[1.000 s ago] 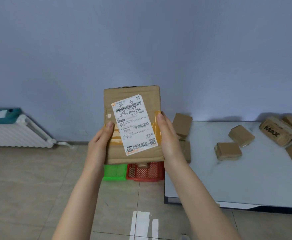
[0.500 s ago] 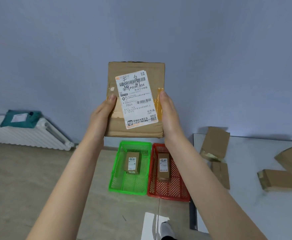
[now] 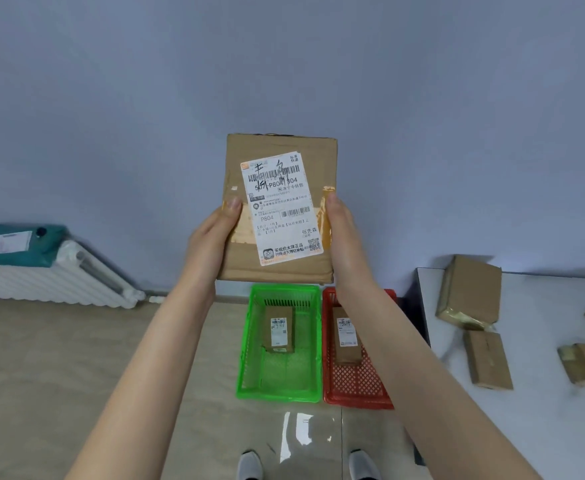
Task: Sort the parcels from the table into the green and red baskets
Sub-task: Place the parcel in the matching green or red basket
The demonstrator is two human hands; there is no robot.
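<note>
I hold a flat brown cardboard parcel with a white shipping label upright in front of me. My left hand grips its left edge and my right hand grips its right edge. Below it on the floor stand a green basket and a red basket side by side. Each basket holds one small labelled parcel: one in the green basket, one in the red basket. Several brown parcels lie on the white table at the right.
A white radiator stands against the wall at the left, with a teal mailer bag on top. The floor is beige tile. My two shoes show at the bottom edge, just behind the baskets.
The view has tilted down and shifted left, so both baskets and my shoes now show in full. The parcel stays held between both hands, a little lower in view than half a second ago.
</note>
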